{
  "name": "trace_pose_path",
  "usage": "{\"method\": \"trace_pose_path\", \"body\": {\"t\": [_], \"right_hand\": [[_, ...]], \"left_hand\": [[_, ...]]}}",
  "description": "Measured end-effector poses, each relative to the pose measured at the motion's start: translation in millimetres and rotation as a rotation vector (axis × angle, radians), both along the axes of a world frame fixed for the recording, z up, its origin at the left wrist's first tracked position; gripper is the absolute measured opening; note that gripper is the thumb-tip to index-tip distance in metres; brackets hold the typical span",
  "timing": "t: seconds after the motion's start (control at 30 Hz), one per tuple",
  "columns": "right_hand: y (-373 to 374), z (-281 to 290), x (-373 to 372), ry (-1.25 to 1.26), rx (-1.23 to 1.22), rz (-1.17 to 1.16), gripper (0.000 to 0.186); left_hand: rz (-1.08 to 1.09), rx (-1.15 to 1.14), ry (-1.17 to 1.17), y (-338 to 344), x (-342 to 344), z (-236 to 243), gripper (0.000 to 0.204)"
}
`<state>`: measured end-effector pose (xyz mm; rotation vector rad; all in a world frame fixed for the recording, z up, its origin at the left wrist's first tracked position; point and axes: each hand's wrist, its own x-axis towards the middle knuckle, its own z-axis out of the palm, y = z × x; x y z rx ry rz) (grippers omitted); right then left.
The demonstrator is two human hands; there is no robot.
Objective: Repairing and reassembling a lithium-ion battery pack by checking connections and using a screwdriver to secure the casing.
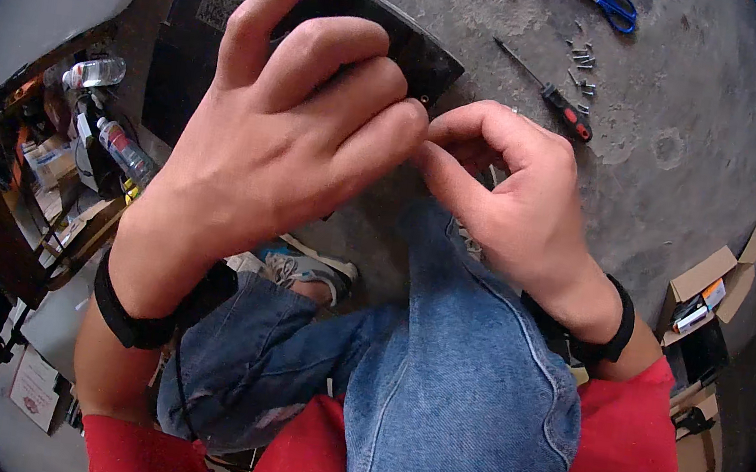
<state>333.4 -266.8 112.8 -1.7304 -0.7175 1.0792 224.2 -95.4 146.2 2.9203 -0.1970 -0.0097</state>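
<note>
My left hand (277, 132) is over a black flat panel (181, 67) with a square printed code near its left edge. Its index finger rises bent and apart, while the other fingers curl in; the thumb is hidden. Thumb and index finger of my right hand (523, 184) pinch together beside the left little finger, close to the panel's right corner. Whatever either hand holds is hidden or too small to make out. A small round metallic spot shows on the panel just above the pinch.
On the grey floor lie a red-and-black screwdriver (562, 109), several loose screws (585, 61) and blue-handled scissors (616, 12). Left stand clear plastic bottles (126, 153) among clutter. An open cardboard box (705, 289) sits at right. My raised denim knee (466, 362) is below the hands.
</note>
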Motion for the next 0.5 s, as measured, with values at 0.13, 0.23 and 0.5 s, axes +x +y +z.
{"method": "trace_pose_path", "body": {"t": [0.13,0.23,0.5], "right_hand": [[-2,-5,-4,-0.097,0.091,0.002,0.013],[-3,-10,-6,-0.186,0.201,0.007,0.013],[-3,-11,-11,-0.218,0.218,0.006,0.016]], "left_hand": [[0.019,0.013,-0.082,-3,-8,-3,0.037],[0.068,0.019,-0.017,-6,-11,1,0.038],[0.096,0.015,0.123,-9,-3,16,0.037]]}}
